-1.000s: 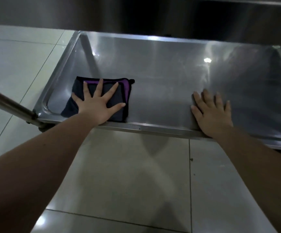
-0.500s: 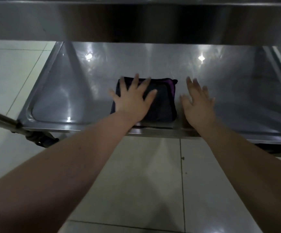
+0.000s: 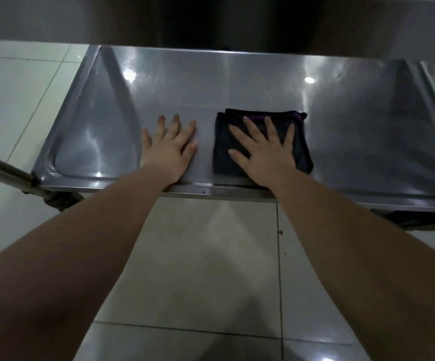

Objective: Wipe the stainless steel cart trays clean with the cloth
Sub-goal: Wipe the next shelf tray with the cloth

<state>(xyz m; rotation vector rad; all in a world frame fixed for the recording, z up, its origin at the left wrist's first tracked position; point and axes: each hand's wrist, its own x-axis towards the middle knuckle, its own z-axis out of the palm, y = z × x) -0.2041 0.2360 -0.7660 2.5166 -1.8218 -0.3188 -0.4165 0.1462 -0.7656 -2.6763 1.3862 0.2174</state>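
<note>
- Pale floor tiles (image 3: 211,256) lie under you. The lower steel tray (image 3: 367,131) runs left to right across the view, with an upper shelf (image 3: 211,19) overhanging its far side.
- Your right hand (image 3: 263,152) lies flat on the cloth (image 3: 221,155), fingers straight and spread, pressing it down rather than gripping it.
- Your left hand (image 3: 169,149) rests palm-down on bare steel just beside the cloth's left edge, fingers straight and holding nothing. A narrow strip of tray shows between hand and cloth.
- The cloth is a dark folded pad with a purple edge. It sits near the middle of the tray, close to the near rim.
- Its longer side runs along the tray's length, and its far edge shows beyond your fingertips.
- The next stroke turns on this: the cloth is directly beneath your right hand, so that hand drives it. The left hand is near but off it.
- To the right of the cloth, a broad stretch of tray lies open as far as the right wall.
- To the left, your own left hand stands in the path, and beyond it is the left end by the push handle (image 3: 3,170).
- By the look of it, a sweep rightward is unobstructed, while a sweep leftward needs the left hand lifted first.
- Watch the near rim: the heel of your right hand is at it, so the cloth's near edge may ride up there.
</note>
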